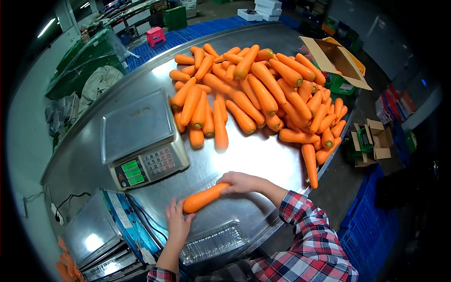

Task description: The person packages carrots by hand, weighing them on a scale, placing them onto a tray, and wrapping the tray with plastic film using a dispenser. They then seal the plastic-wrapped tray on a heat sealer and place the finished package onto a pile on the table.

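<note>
The carrot (204, 198) lies on the steel table (253, 155) at lower centre of the frame, between the scale (138, 136) and the clear tray (213, 242). The right hand (239, 182) grips its thick end. The left hand (178, 221) is open, fingers spread against the tip. Risk: the carrot may slip or roll on the slick surface, since only one hand clamps it.

Your steel table (256, 157) curves under hard glare — a tube light (47, 27) glows at upper left, above a white wall (23, 141). Behind it lies blue floor grating (211, 28) with a pink stool (155, 34); white boxes (263, 9) sit farther back, open cardboard boxes (331, 56) to your right.
</note>
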Action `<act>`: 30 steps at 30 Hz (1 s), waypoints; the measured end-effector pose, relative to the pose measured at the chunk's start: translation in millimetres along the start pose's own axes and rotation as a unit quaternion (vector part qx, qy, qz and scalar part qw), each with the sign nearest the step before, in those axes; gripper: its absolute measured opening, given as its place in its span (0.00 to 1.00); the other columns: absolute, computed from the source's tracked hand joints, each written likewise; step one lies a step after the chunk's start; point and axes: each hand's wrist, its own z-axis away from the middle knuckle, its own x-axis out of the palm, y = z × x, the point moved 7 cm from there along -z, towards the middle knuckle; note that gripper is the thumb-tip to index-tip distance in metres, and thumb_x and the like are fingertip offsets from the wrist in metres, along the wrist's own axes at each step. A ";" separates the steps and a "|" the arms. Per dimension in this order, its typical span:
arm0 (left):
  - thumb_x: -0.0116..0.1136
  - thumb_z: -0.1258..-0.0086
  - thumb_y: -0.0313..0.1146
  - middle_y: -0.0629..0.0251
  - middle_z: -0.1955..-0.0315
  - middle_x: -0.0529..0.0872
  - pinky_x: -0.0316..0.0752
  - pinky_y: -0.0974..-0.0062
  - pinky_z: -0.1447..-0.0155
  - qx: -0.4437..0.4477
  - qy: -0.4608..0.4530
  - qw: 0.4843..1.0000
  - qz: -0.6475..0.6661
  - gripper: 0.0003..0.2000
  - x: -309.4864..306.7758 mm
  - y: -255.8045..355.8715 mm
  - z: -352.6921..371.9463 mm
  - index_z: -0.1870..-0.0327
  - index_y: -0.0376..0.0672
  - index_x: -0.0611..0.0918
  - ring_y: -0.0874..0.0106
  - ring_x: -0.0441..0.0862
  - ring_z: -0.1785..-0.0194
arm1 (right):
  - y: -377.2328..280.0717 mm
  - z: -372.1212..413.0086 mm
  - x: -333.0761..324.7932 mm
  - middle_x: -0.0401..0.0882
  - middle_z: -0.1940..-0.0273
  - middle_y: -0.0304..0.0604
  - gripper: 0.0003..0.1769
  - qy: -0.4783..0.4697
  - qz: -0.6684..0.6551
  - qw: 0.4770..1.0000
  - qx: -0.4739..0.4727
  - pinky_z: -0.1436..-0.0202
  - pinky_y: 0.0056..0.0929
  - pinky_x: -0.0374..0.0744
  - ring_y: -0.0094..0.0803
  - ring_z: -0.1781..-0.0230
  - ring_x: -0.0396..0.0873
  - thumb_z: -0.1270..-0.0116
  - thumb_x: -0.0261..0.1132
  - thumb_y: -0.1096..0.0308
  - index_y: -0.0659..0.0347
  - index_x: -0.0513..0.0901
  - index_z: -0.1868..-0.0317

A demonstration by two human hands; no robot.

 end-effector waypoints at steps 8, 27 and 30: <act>0.71 0.49 0.33 0.51 0.40 0.70 0.60 0.58 0.32 0.000 -0.023 0.999 0.028 0.31 -9.4 26.0 -5.1 0.44 0.36 0.72 0.46 0.62 0.35 | 46.3 -60.8 -92.3 0.80 0.59 0.55 0.32 0.389 0.012 0.914 0.110 0.51 0.35 0.76 0.43 0.58 0.80 0.40 0.62 0.48 0.72 0.75 0.50; 0.70 0.50 0.29 0.49 0.37 0.66 0.60 0.60 0.31 0.035 -0.018 0.996 0.078 0.31 -7.3 -12.6 7.6 0.41 0.41 0.71 0.50 0.61 0.33 | -19.5 31.2 11.2 0.69 0.42 0.47 0.34 0.092 0.069 0.993 -0.015 0.34 0.36 0.65 0.43 0.40 0.65 0.44 0.70 0.66 0.60 0.70 0.37; 0.69 0.49 0.30 0.49 0.42 0.71 0.63 0.61 0.34 0.059 0.005 0.996 0.069 0.30 -10.4 -10.7 8.8 0.42 0.39 0.72 0.50 0.66 0.37 | -12.4 40.8 8.4 0.69 0.42 0.47 0.31 0.060 0.091 0.994 0.007 0.34 0.36 0.66 0.44 0.39 0.65 0.43 0.68 0.67 0.59 0.70 0.37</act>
